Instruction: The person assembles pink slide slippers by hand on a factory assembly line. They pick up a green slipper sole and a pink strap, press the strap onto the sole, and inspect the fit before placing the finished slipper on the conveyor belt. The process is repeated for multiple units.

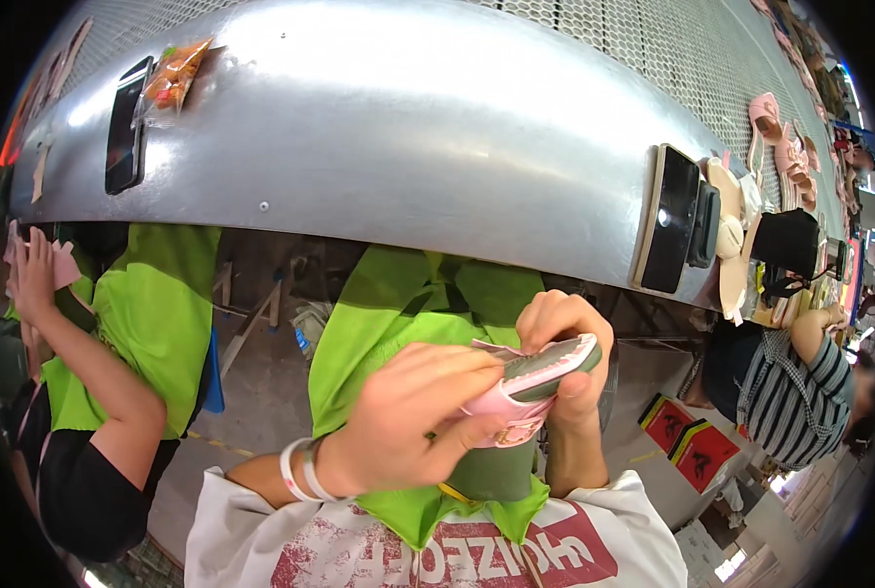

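Observation:
A small pink shoe upper (496, 404) sits over a dark green shoe last (545, 370), held up in front of my chest. The bottom faces up, with the pink edge folded in around the rim. A buckle-like ornament hangs at its lower side. My left hand (413, 412) grips the near-left side, fingers over the top edge and thumb below. My right hand (570, 343) wraps the far-right end, with its fingertips pressed at the inner edge. What the fingertips pinch is partly hidden.
A metal bench (428, 137) spans the front, with a mesh conveyor (624, 39) behind. On the bench lie a phone (127, 127), a snack bag (176, 76) and a tablet-like device (671, 218). Pink shoes (795, 157) stand far right. Co-workers (104, 382) sit left and right; a red-black box (687, 441) is below.

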Tool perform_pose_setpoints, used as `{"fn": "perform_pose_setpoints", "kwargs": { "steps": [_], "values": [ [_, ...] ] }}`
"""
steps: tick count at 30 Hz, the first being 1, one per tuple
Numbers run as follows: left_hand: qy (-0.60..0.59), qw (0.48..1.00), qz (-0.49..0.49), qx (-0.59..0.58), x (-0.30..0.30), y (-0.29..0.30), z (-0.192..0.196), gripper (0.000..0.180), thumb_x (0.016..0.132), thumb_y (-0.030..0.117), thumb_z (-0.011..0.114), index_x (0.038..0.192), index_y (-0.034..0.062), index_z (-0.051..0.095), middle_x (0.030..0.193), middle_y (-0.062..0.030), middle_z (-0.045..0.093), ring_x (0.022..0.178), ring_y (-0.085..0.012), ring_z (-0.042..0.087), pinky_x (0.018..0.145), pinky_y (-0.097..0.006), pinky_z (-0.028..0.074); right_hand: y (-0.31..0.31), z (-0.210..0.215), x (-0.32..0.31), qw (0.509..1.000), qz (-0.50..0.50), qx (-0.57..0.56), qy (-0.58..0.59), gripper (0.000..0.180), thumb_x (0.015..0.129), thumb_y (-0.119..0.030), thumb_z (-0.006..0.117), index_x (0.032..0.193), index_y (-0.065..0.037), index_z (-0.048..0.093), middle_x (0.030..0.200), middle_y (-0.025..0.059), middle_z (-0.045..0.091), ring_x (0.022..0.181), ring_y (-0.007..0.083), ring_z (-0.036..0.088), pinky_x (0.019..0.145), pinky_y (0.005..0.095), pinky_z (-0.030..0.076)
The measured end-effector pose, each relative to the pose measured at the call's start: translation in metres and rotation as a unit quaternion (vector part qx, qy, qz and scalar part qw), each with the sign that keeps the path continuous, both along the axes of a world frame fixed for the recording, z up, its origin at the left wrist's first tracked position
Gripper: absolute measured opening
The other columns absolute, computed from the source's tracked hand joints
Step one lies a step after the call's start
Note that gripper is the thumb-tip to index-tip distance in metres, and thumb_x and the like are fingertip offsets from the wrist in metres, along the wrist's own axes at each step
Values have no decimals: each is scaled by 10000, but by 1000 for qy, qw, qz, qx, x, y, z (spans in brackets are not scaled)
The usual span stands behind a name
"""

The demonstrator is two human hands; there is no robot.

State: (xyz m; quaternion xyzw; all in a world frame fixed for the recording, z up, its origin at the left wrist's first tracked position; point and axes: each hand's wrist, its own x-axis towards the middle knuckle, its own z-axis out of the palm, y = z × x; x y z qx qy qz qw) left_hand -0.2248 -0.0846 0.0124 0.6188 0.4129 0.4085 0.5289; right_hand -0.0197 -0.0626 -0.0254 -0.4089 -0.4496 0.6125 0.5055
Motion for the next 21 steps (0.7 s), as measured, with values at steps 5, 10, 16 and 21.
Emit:
{"fn": "perform_pose_setpoints", "kwargs": {
  "steps": [5,10,16,21],
  "values": [
    [-154,976,-55,-146,-1,0,-19,374,806,115,775,1123,-42,655,1135,-178,678,1052,-269,660,932,-360,500,11,4,-2,983,96,-102,120,782,692,-417,802,1219,102,550,973,186,677,654,103,440,584,260,375],
    [-430,797,-24,-423,-12,-24,-39,518,869,122,734,1299,-23,485,1288,-168,577,1189,-230,570,997,-357,465,6,-18,25,979,159,-37,124,658,745,-318,759,1184,145,597,934,223,726,750,143,479,621,279,403],
    [-305,875,-52,-372,-13,-56,-40,408,974,202,595,1240,-78,463,1176,-156,608,1111,-215,597,947,-350,492,-5,-22,32,980,88,-77,161,453,763,-341,745,974,56,692,893,223,714,763,180,527,681,312,518],
    [-282,868,11,-408,6,-54,-38,197,980,144,605,994,-51,576,876,-48,651,762,-54,600,673,-199,491,-6,-22,34,979,79,-77,169,390,760,-307,731,938,37,695,917,222,719,781,174,517,683,300,511]
  ]
}}
